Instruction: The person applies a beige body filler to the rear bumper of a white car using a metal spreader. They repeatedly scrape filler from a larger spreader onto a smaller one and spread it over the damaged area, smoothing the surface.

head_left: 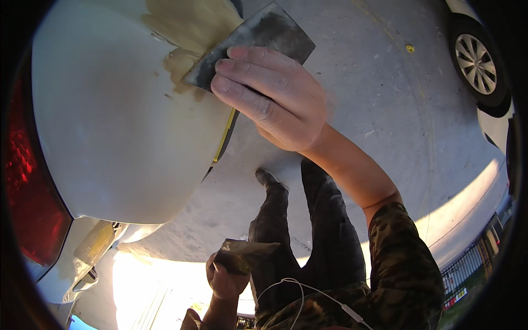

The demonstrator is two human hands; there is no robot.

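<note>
My right hand [275,93] grips a dark, flat, rectangular putty spreader [269,33], fingers laid along its face and the thumb hidden behind. One edge of the spreader meets the pale car body panel [121,126] beside a smeared patch of tan body filler [192,22]. Lower down, close to my legs, my left hand [225,281] is closed on a dark flat plate [234,261]. A tan smear, looking like more filler, covers the plate's upper side.
A red tail light [36,187] borders the panel at left, with the bumper [82,256] below it, also patched tan. Another car's wheel [476,63] stands at the far right on the grey concrete floor [374,82]. A white earphone cable [300,286] hangs across my front.
</note>
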